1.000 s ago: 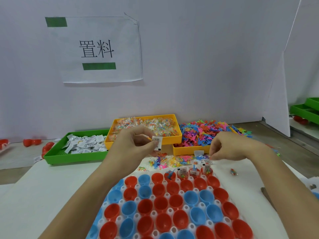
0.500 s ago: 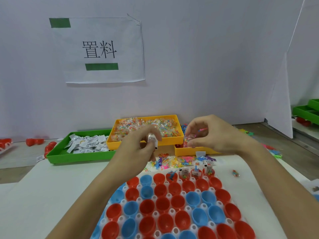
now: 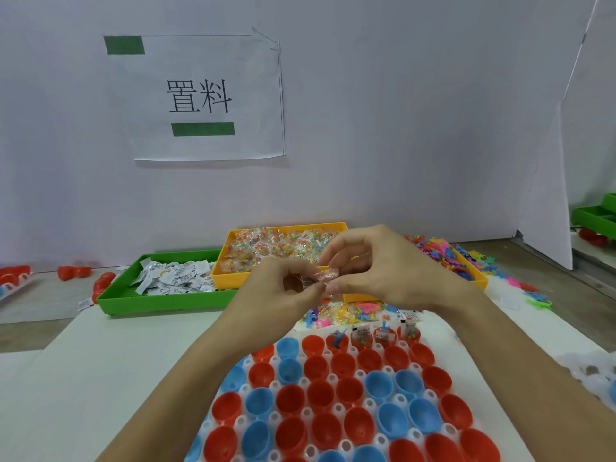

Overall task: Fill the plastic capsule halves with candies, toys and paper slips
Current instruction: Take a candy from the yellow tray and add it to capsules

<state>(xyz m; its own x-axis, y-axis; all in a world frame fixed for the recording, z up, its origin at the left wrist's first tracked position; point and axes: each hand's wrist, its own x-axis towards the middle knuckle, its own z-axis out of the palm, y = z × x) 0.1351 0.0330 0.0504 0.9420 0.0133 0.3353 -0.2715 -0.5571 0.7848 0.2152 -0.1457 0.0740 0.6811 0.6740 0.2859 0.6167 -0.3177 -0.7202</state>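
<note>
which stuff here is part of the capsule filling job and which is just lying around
Part of the job:
- capsule halves in their white holder
- candy tray
- toy tray
- paper slip tray
- candy packet, held by left hand and right hand

Just lying about:
- wall sign
- red pieces, far left
- green trays, far right

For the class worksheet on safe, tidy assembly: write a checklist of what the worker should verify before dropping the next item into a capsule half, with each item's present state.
1. Item in hand: both the left hand and right hand pinch a small candy packet together: ok.
2. Paper slip also in hand: a bit of printed white shows at the left fingertips: cannot tell.
3. Next empty capsule free: the red half left of the filled ones is open and empty: ok.
4. Far row filled so far: four halves hold items: ok.
5. Supplies stocked: green tray of slips and yellow candy tray are full: ok.
6. Hands over target: they are above the trays' edge, not the capsule: not ok.
</note>
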